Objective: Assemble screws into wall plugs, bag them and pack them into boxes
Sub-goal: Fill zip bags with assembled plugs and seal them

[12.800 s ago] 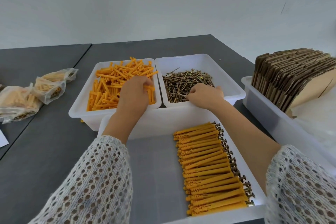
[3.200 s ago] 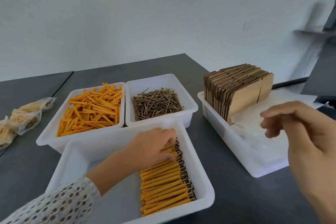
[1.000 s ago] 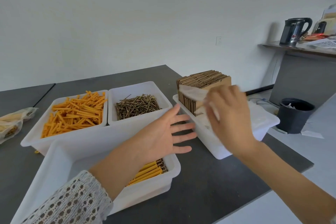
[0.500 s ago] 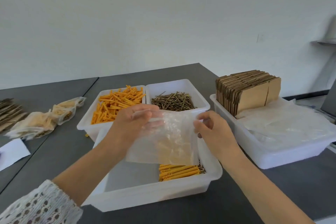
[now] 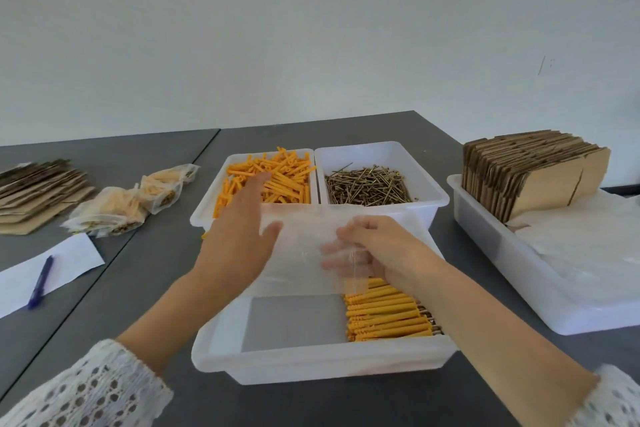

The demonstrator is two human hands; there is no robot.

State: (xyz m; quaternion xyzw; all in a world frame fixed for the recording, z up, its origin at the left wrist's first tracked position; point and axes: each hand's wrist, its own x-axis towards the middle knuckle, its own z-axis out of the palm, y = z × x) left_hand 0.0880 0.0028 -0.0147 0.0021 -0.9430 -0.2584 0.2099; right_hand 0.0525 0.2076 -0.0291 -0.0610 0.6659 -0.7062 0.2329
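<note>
Both hands hold one clear plastic bag (image 5: 304, 253) above the near white bin (image 5: 311, 362). My left hand (image 5: 239, 239) grips its left edge, thumb on the film. My right hand (image 5: 377, 250) pinches the right side, with fingers showing through the plastic. A row of orange plugs with screws fitted (image 5: 384, 314) lies along the right side of that bin. Behind stand a bin of loose orange plugs (image 5: 273, 180) and a bin of loose screws (image 5: 370, 184).
A long white bin (image 5: 491, 253) at the right holds upright flat cardboard boxes (image 5: 530, 170) and a pile of clear bags (image 5: 588, 253). At the left lie filled bags (image 5: 117, 204), flat cardboard (image 5: 38, 191), and a paper sheet with a blue pen (image 5: 41, 282).
The bag has been lowered a little over the near bin, and both hands have shifted their hold on it. My view has swung slightly left, showing the cardboard and pen.
</note>
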